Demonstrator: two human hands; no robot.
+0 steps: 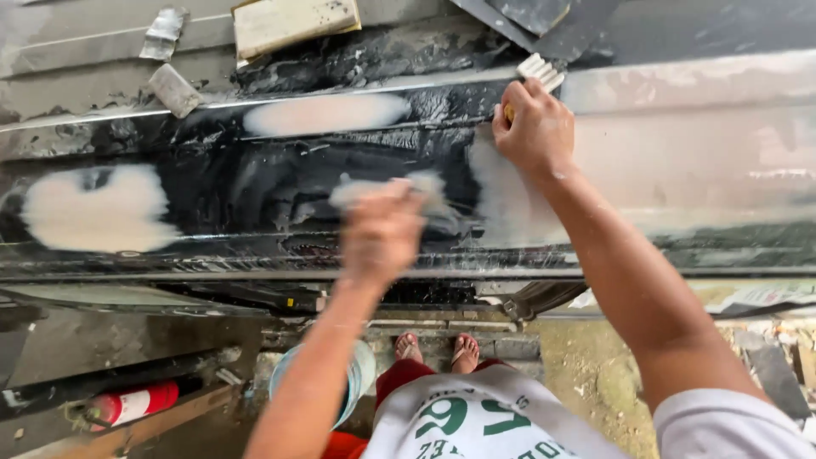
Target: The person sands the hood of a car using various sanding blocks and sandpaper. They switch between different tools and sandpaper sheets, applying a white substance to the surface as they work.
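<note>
A long black vehicle body panel (255, 204) lies across in front of me, wet and glossy, with pale filler patches (98, 208) on it. My left hand (382, 229) is blurred with motion and presses a pale cloth or pad (425, 189) against the middle of the panel. My right hand (535, 127) is closed on a small white block or brush (541, 71) held at the panel's upper ridge, beside a large pale sanded area (688, 161).
A flat cream sanding block (293, 24) and a grey scrap (174, 89) rest on the surface behind the panel. Below stand a light bucket (357, 370) and a red cylinder (132, 404). My feet in sandals (438, 348) stand on wet dirt ground.
</note>
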